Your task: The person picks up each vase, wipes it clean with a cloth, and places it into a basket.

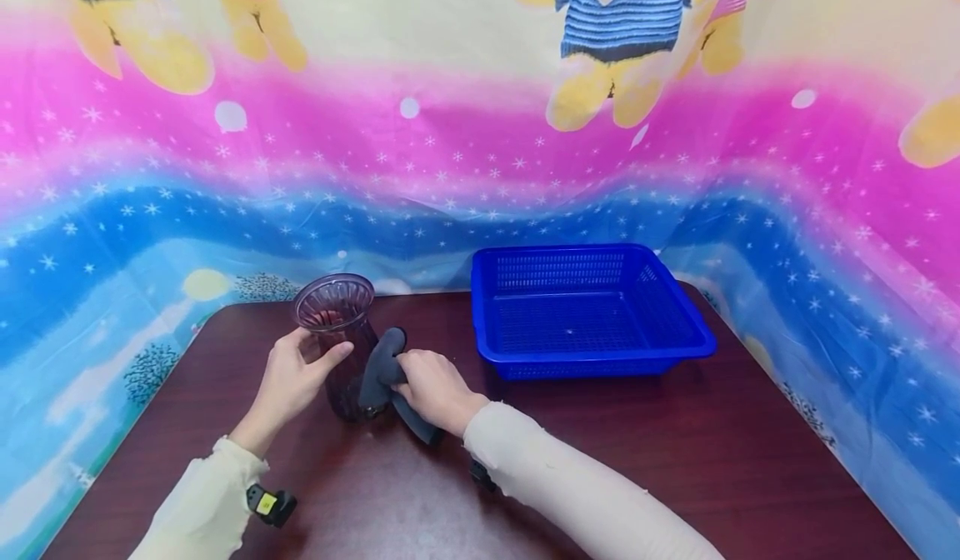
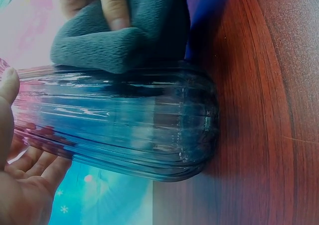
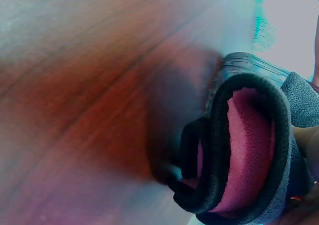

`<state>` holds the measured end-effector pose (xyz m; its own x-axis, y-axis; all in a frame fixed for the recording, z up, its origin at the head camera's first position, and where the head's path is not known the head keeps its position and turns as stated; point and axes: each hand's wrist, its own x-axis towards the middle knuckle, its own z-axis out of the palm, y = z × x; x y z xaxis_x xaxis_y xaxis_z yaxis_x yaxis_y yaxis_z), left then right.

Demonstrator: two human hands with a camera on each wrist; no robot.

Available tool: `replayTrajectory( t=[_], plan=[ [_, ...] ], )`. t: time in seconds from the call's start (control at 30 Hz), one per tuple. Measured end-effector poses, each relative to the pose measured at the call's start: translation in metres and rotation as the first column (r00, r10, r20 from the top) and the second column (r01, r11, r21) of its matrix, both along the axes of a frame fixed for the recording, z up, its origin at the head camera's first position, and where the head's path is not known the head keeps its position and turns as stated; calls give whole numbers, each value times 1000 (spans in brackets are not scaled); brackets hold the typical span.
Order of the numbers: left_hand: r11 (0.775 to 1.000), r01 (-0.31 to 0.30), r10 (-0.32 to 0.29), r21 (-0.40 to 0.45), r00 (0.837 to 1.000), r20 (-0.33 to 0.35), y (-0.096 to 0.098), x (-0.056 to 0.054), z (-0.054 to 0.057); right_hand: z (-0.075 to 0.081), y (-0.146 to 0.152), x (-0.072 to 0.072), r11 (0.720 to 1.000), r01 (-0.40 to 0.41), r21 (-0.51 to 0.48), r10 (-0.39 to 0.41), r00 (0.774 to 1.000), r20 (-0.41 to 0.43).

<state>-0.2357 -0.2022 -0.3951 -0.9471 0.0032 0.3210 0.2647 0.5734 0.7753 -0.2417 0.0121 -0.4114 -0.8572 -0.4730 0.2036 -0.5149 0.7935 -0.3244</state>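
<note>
A ribbed, see-through purplish glass vase [image 1: 347, 377] with a flared rim stands slightly tilted on the table, left of centre. My left hand [image 1: 295, 374] grips it near the neck, thumb on the near side and fingers around the far side. In my right hand [image 1: 437, 387] is a bunched dark grey cloth [image 1: 384, 368], pressed against the vase's right side. The left wrist view shows the cloth [image 2: 99, 43] lying along the ribbed glass [image 2: 129, 115]. A pink inner side of the folded cloth [image 3: 249, 150] appears in the right wrist view.
A blue plastic basket [image 1: 525, 364] with perforated walls stands at the back right of the dark red-brown wooden table [image 1: 637, 435]. Behind the table hangs a printed curtain [image 1: 450, 160] with bears and snowflakes.
</note>
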Motion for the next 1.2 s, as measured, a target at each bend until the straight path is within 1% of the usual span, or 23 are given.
replayTrajectory(
  t=[0.27, 0.53, 0.73, 1.0, 1.2],
  plan=[
    [1000, -2, 2, 2, 1000, -3, 1, 0, -1, -17, 3, 2, 999, -9, 46, 9, 1000, -3],
    [1000, -1, 1, 1, 1000, 5, 0, 0, -1, -29, 3, 3, 996, -3, 88, 3, 1000, -1],
    [1000, -2, 2, -10, 1000, 2, 0, 0, -1, -32, 3, 3, 994, 4, 112, -6, 1000, 11],
    [1000, -18, 19, -18, 1000, 15, -1, 1, 0, -33, 3, 3, 994, 0, 106, -2, 1000, 16],
    [1000, -15, 15, -24, 1000, 24, 0, 2, 1, -32, 4, 3, 996, -5, 90, 1, 999, 39]
  ],
)
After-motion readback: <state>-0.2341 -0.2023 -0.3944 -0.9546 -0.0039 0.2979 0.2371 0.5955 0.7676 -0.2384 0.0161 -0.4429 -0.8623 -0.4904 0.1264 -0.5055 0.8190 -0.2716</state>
